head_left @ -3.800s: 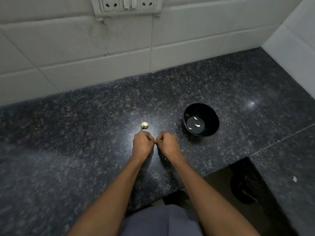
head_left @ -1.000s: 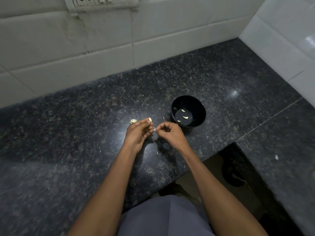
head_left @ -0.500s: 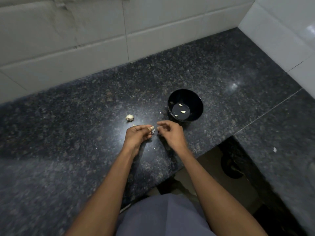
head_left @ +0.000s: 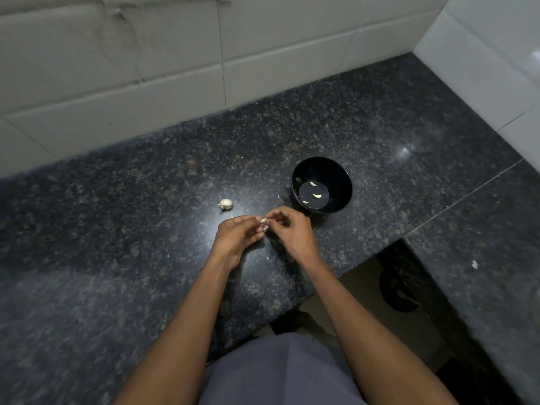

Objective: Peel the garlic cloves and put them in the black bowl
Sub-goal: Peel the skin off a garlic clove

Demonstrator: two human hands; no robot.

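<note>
At frame centre, a garlic piece [head_left: 225, 203] lies on the dark counter [head_left: 117, 229]. Just right, the left hand [head_left: 238, 236] and right hand [head_left: 289, 230] pinch one clove [head_left: 264, 220] between fingertips. Right again, the black bowl [head_left: 336, 171] holds three peeled cloves [head_left: 316, 196]; tiled wall [head_left: 146, 68] fills the top.

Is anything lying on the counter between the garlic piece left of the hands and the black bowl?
Almost bare in the head view: between the garlic piece and the black bowl only dark counter shows, apart from one tiny pale fleck near the bowl.
</note>
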